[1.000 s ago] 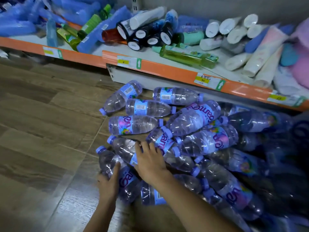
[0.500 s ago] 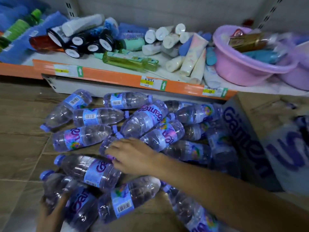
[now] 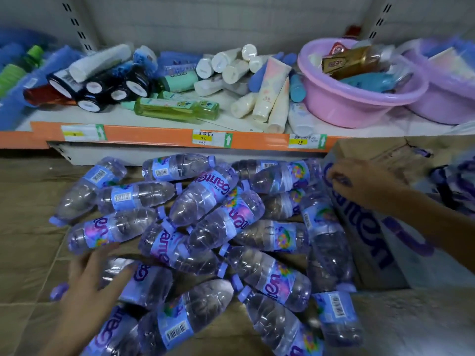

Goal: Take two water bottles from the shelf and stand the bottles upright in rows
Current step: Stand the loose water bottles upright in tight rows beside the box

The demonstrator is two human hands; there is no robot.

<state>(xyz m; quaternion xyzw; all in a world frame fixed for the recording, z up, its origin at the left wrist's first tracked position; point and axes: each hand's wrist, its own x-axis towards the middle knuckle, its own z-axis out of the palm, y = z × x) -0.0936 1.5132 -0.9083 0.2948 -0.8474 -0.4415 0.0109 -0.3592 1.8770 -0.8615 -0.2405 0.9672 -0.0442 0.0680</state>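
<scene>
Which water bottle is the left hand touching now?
The bottle lying nearest the lower left, under the left hand, purple lettering facing up; no hand touches the other bottles.

- Bottle (image 3: 205, 199) labels: purple script reading about "Gante...", upside down; the full name cannot be made out.
- Other bottle labels carry barcodes (image 3: 120, 197); digits too small.
- Carton (image 3: 380, 242): the same purple lettering, large, partly hidden.
- Shelf tag (image 3: 305, 141): "13" on yellow.
- Middle tag (image 3: 205, 138): "25", handwriting unclear.

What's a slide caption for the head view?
Left hand rests on a fallen water bottle in the pile; right hand touches the cardboard box.
</scene>
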